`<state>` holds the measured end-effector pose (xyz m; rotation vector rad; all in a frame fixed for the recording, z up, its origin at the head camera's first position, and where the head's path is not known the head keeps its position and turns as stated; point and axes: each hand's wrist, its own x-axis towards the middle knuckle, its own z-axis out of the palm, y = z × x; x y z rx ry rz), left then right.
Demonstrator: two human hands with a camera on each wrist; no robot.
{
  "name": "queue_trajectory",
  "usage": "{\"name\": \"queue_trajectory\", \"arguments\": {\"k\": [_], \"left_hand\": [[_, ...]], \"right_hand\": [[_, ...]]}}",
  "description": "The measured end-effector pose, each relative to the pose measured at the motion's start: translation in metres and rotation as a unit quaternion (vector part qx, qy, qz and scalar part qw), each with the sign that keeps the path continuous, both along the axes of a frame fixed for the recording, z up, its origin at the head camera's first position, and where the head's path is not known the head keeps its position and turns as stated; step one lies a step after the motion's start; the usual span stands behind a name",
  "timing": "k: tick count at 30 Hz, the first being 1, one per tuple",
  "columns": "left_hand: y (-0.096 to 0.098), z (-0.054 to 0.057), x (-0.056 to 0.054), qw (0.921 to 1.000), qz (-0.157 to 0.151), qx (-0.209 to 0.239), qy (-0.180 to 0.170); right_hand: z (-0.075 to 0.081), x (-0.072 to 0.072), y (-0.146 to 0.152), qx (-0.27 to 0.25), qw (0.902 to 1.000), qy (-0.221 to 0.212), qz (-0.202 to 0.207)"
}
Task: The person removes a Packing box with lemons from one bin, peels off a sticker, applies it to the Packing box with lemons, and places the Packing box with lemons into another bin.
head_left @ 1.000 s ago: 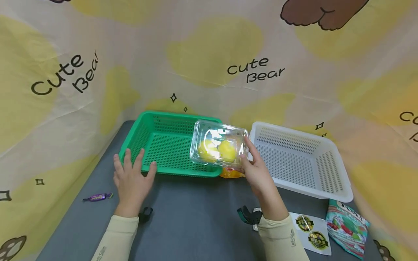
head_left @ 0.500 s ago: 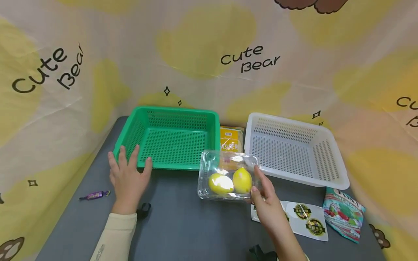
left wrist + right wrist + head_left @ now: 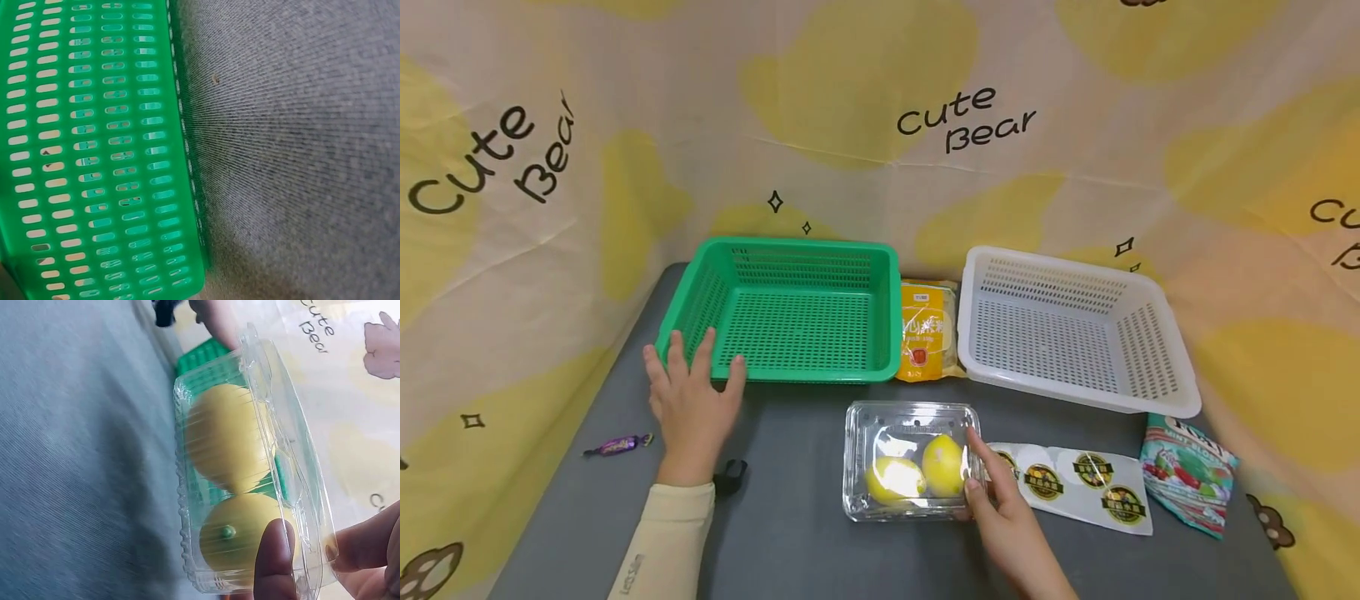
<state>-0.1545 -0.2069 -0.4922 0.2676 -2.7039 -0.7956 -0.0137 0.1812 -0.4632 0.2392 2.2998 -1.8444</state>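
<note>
Grey table (image 3: pixel 797 542), yellow-patched cloth (image 3: pixel 850 100) behind, clear box (image 3: pixel 912 433) of lemons (image 3: pixel 943 467) in front of green basket (image 3: pixel 805 333) and white basket (image 3: pixel 1045 342), right hand (image 3: pixel 1011 529) pinching box's right end, left hand (image 3: pixel 692 412) spread at green basket's near left corner.

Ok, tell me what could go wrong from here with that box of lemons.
The right hand grips the clear box only at one end, so the far end might dip or the box slip. The lemons leave spare room inside, so they could roll and shift the weight. The sticker sheet lies close to that hand and might get dragged or creased if the hand sweeps across it.
</note>
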Motion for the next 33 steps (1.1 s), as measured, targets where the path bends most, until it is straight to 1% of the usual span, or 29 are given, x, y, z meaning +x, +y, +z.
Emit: {"name": "queue_trajectory", "arguments": {"k": [3, 6, 10, 13, 15, 20, 22, 24, 26, 28, 31, 33], "left_hand": [[0.0, -0.001, 0.001, 1.0, 0.001, 0.0, -0.002], [0.0, -0.002, 0.003, 1.0, 0.0, 0.005, -0.001], [0.001, -0.004, 0.005, 1.0, 0.001, 0.008, -0.002], [0.001, -0.004, 0.007, 1.0, 0.002, 0.008, -0.005], [0.0, -0.003, 0.007, 1.0, 0.002, 0.007, -0.004], [-0.002, -0.001, 0.008, 1.0, 0.001, 0.002, -0.002], [-0.002, 0.0, 0.008, 1.0, -0.001, 0.001, 0.0], [-0.003, 0.001, 0.007, 1.0, -0.002, 0.0, 0.001], [-0.003, 0.002, 0.005, 1.0, -0.007, -0.003, 0.001], [-0.003, 0.003, 0.004, 0.9999, -0.014, -0.005, -0.002], [-0.005, 0.005, 0.004, 0.9995, -0.028, -0.007, -0.014], [-0.006, 0.006, 0.004, 0.9991, -0.035, -0.007, -0.022]], "right_hand": [[-0.007, 0.002, -0.005, 0.004, 0.9998, -0.018, -0.003], [-0.013, 0.002, -0.01, 0.004, 0.9997, -0.024, -0.005], [-0.019, 0.004, -0.013, -0.01, 0.9998, -0.014, -0.003], [-0.023, 0.005, -0.014, -0.004, 1.0, -0.006, -0.001], [-0.025, 0.005, -0.015, 0.006, 1.0, -0.002, 0.002], [-0.03, 0.0, -0.018, 0.066, 0.9976, 0.017, 0.014], [-0.03, -0.003, -0.019, 0.079, 0.9964, 0.022, 0.021], [-0.03, -0.006, -0.018, 0.076, 0.9964, 0.025, 0.028], [-0.03, -0.008, -0.017, 0.085, 0.9952, 0.036, 0.035], [-0.03, -0.009, -0.014, 0.103, 0.992, 0.061, 0.04], [-0.029, -0.009, -0.01, 0.148, 0.9825, 0.109, 0.034], [-0.028, -0.009, -0.005, 0.172, 0.9768, 0.126, 0.021]]}}
